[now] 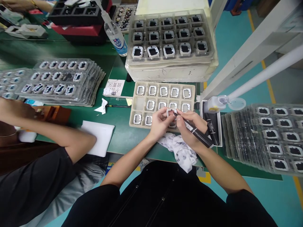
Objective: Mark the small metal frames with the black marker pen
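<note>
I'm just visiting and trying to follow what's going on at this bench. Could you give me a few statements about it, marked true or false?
1. The right hand holds a black marker. True.
2. The left hand holds a small white frame. True.
3. The beige tray under the hands has every pocket filled. False: several pockets are bare.
4. The crumpled cloth lies on top of the foam box. False: it lies at the table edge, below the hands.
5. A plastic bottle leans on the green table. True.
</note>
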